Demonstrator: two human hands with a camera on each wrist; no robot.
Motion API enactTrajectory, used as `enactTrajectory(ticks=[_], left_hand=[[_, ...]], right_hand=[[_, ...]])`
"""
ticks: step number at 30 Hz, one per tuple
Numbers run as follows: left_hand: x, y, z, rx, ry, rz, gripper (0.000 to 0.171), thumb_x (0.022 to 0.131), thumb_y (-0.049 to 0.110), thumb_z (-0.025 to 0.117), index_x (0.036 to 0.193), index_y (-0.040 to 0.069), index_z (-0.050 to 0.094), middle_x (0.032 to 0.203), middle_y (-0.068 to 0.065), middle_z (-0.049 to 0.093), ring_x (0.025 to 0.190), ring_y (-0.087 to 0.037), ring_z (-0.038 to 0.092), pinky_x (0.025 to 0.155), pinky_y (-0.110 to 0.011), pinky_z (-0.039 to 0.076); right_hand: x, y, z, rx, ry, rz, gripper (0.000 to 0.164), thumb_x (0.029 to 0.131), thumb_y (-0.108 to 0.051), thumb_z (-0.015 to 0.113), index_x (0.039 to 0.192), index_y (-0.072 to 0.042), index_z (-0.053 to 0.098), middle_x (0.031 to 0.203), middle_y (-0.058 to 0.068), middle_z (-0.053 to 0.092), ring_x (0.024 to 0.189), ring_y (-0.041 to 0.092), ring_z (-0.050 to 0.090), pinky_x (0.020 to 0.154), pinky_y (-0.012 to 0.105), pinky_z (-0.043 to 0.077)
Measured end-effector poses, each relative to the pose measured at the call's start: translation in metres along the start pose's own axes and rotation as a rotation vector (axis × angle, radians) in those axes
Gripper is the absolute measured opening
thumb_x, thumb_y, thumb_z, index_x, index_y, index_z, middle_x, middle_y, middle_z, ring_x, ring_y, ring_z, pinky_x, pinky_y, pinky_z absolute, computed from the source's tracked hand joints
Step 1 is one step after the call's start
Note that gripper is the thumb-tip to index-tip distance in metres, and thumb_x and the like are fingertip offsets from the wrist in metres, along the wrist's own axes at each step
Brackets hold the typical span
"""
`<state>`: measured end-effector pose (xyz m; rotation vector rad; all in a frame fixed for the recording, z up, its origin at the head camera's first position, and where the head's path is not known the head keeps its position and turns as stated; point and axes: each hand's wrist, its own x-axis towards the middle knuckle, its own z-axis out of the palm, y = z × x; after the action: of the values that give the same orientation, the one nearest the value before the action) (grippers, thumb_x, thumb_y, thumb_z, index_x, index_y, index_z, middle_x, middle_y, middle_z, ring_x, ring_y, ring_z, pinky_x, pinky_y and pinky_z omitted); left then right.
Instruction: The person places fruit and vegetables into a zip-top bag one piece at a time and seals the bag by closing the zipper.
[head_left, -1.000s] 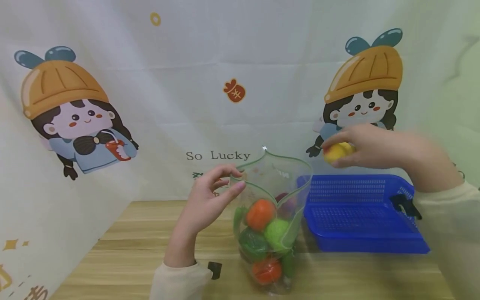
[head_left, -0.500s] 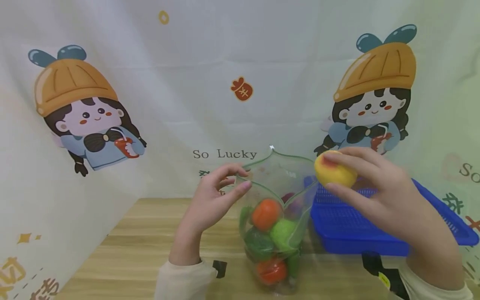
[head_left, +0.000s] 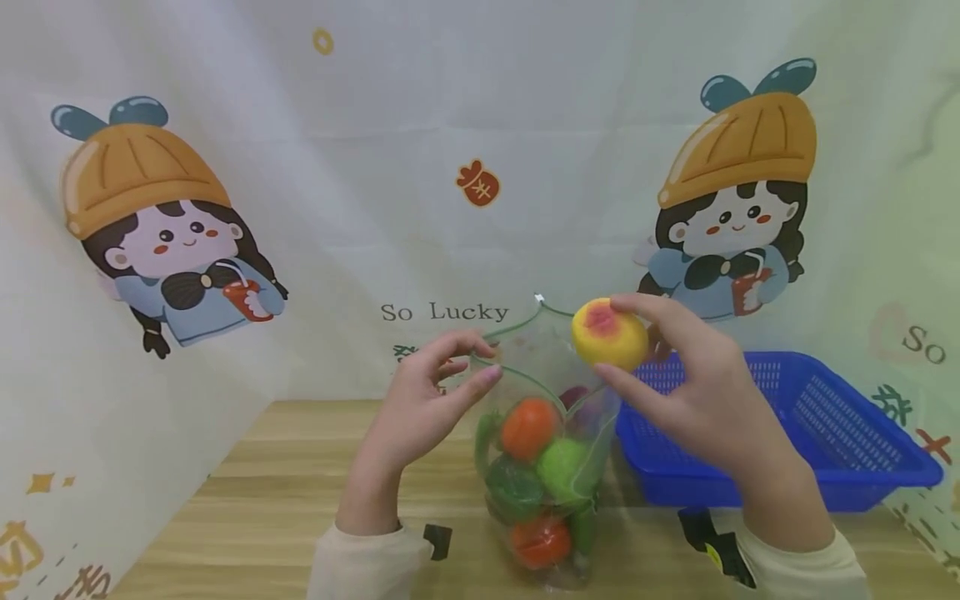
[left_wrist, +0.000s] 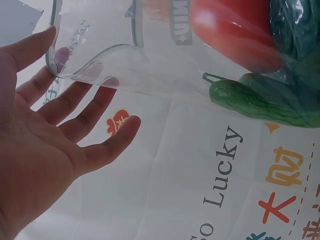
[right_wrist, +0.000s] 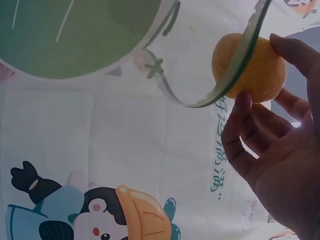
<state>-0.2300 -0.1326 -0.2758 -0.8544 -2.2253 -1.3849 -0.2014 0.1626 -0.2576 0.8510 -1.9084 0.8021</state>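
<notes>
A clear plastic bag (head_left: 540, 500) with a green-edged rim stands upright on the table, its mouth spread. Through its wall show two orange-red, tomato-like pieces (head_left: 529, 429), a light green round one (head_left: 564, 471), a dark green one (head_left: 515, 486), a purple one and a cucumber (left_wrist: 265, 100). My left hand (head_left: 427, 400) holds the side of the rim between thumb and fingers; other fingers are spread. Between thumb and fingertips my right hand (head_left: 697, 392) pinches a yellow peach (head_left: 611, 337) with a red blush, over the bag's right rim. In the right wrist view the rim crosses in front of the peach (right_wrist: 267, 70).
A blue plastic basket (head_left: 832, 479) with perforated walls stands right of the bag, partly behind my right hand. The wooden table (head_left: 285, 500) extends to the left. A printed cloth (head_left: 375, 167) hangs behind and at the sides.
My right hand has brought the peach left and slightly down, from above the basket to the bag's mouth. The left hand has stayed at the rim. The basket now sits turned differently.
</notes>
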Motion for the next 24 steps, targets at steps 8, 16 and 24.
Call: enactTrajectory(ticks=[8, 16, 24], left_hand=[[0.0, -0.001, 0.002, 0.006, 0.006, 0.021, 0.014, 0.101, 0.018, 0.074, 0.113, 0.012, 0.07, 0.124, -0.01, 0.073, 0.133, -0.022, 0.063, 0.116, -0.057, 0.051], [0.0, -0.001, 0.002, 0.024, -0.001, 0.03, 0.015, 0.102, 0.018, 0.074, 0.114, 0.01, 0.07, 0.127, -0.006, 0.072, 0.137, -0.022, 0.061, 0.116, -0.058, 0.052], [0.0, 0.0, 0.002, 0.024, -0.006, 0.027, 0.016, 0.102, 0.018, 0.074, 0.115, 0.01, 0.07, 0.13, -0.008, 0.071, 0.136, -0.022, 0.062, 0.116, -0.059, 0.051]], right_hand=[[-0.002, 0.0, 0.013, -0.051, -0.027, 0.021, 0.064, 0.082, -0.005, 0.091, 0.141, -0.012, 0.066, 0.135, 0.013, 0.06, 0.105, 0.015, 0.064, 0.092, 0.0, 0.046], [0.0, 0.0, 0.017, -0.075, -0.02, -0.12, 0.028, 0.098, -0.023, 0.079, 0.121, -0.006, 0.076, 0.125, 0.01, 0.072, 0.116, 0.027, 0.069, 0.107, 0.005, 0.042], [-0.002, -0.009, 0.014, -0.027, -0.076, -0.226, 0.051, 0.109, -0.054, 0.05, 0.108, -0.012, 0.08, 0.109, 0.004, 0.079, 0.113, 0.027, 0.069, 0.113, 0.028, 0.046]])
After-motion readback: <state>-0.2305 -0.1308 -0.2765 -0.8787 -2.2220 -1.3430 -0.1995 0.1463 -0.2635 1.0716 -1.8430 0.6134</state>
